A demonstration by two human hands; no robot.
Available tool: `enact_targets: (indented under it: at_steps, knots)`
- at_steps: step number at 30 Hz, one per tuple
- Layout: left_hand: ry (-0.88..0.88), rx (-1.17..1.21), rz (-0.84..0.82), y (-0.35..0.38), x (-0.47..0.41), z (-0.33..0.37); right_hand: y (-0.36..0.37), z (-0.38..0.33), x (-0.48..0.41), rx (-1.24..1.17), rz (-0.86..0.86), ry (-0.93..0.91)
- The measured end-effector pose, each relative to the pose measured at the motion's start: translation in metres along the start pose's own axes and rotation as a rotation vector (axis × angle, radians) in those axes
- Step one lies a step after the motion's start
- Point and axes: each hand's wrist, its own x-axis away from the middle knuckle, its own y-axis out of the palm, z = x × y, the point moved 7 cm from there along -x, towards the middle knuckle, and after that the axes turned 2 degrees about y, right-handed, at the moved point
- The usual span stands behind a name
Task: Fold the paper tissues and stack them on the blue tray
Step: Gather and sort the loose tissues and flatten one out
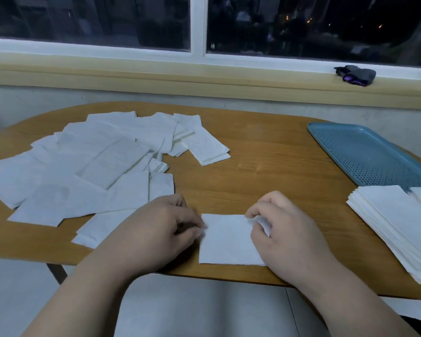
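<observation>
A white paper tissue [227, 242] lies flat near the table's front edge. My left hand [161, 229] pinches its left edge with curled fingers. My right hand [284, 229] pinches the tissue's upper right corner, which is lifted and curled over. A stack of folded tissues [399, 227] sits at the right, overlapping the near end of the blue perforated tray [365, 152]. Several unfolded tissues [102, 161] are spread over the left half of the table.
The wooden table [265, 161] has a rounded front edge close to my body. Behind it runs a window sill with a dark grey and purple object [355, 74] at the right. Bare wood shows between the loose tissues and the tray.
</observation>
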Motion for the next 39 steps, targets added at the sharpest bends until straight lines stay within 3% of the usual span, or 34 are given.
enact_targets:
  at_steps: [9,16,39]
  knots:
    - [-0.306,-0.033,0.162,-0.071,0.065,-0.069,0.059,-0.119,0.007,-0.051,-0.227,-0.347]
    - [-0.393,-0.026,0.199,-0.091,0.091,-0.096,0.085,-0.172,-0.002,-0.016,-0.276,-0.382]
    - [-0.378,-0.004,0.176,-0.095,0.090,-0.102,0.094,-0.173,-0.023,0.055,-0.277,-0.384]
